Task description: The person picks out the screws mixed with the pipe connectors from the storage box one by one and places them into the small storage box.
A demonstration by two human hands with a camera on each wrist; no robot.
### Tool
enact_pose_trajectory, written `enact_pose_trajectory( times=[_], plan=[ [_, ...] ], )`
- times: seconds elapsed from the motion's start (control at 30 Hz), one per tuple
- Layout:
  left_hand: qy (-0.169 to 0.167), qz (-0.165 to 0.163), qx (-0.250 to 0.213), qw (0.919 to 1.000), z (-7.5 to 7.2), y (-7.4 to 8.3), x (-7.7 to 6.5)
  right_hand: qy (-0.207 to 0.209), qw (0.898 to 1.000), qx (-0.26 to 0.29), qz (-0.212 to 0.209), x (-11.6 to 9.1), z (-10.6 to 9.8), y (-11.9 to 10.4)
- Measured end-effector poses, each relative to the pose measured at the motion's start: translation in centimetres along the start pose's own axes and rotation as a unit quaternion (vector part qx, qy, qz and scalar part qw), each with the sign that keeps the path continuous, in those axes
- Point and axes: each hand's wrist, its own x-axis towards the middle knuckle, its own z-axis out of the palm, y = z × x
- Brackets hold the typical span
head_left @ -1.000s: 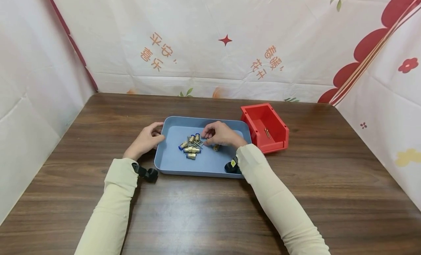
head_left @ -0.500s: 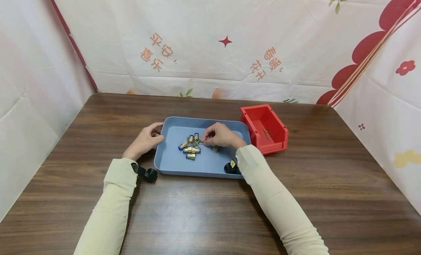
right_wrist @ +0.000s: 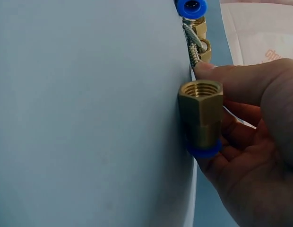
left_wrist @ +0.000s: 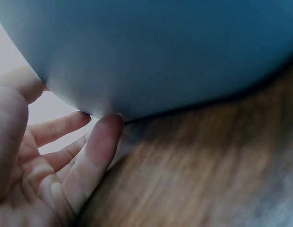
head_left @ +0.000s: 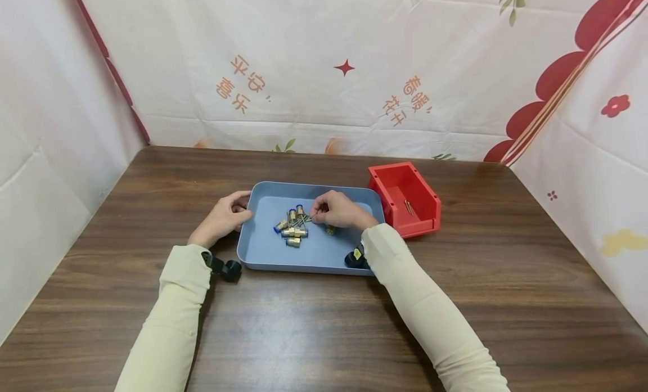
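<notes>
A blue-grey tray (head_left: 314, 260) lies on the table with a pile of brass push-in fittings (head_left: 293, 233) with blue collars, and several thin metal screws (head_left: 302, 219) among them. My right hand (head_left: 340, 210) reaches over the tray's right half, thumb and fingertips together at the pile, pinching a threaded screw (right_wrist: 193, 53). Part of that screw is hidden. Below this hand, a single fitting (right_wrist: 202, 113) sits apart from the others, its threaded opening facing the camera. My left hand (head_left: 221, 216) rests its fingertips (left_wrist: 106, 135) against the outside of the tray's left wall, fingers mostly extended.
Touching the tray's right side is a red bin (head_left: 414, 228) with a few brass-coloured screws (head_left: 408, 207) in it. The brown wooden table (head_left: 288, 324) extends around both, with a patterned white cloth (head_left: 304, 71) hanging behind it.
My right fingertips have closed together at the pile's right edge, with only slight movement. The left hand stays at the tray wall. The head view has shifted slightly.
</notes>
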Motion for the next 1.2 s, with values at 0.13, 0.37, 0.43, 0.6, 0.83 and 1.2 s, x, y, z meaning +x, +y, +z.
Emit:
enact_pose_trajectory(
  times=[0.13, 0.37, 0.43, 0.6, 0.83, 1.2],
  plan=[
    [0.001, 0.001, 0.002, 1.0000, 0.1, 0.0, 0.0, 0.003, 1.000, -0.015, 0.006, -0.1, 0.0, -0.2],
    [0.000, 0.002, 0.000, 1.0000, 0.2, 0.1, -0.1, 0.005, 1.000, -0.024, 0.014, -0.5, -0.1, -0.4],
    [0.000, 0.003, 0.002, 1.0000, 0.2, 0.1, 0.0, 0.009, 0.999, -0.026, 0.016, -0.5, -0.3, -0.5],
    [0.002, 0.003, 0.008, 1.0000, 0.1, 0.0, 0.2, 0.018, 0.999, -0.025, 0.015, -0.7, -0.9, -0.8],
    [0.002, 0.001, 0.009, 1.0000, 0.0, -0.1, 0.1, 0.027, 0.999, -0.030, 0.024, -1.1, -1.6, -0.9],
    [0.004, 0.001, 0.007, 1.0000, 0.2, 0.0, 0.0, 0.073, 0.996, -0.029, 0.051, -2.2, -2.9, -0.5]
  ],
)
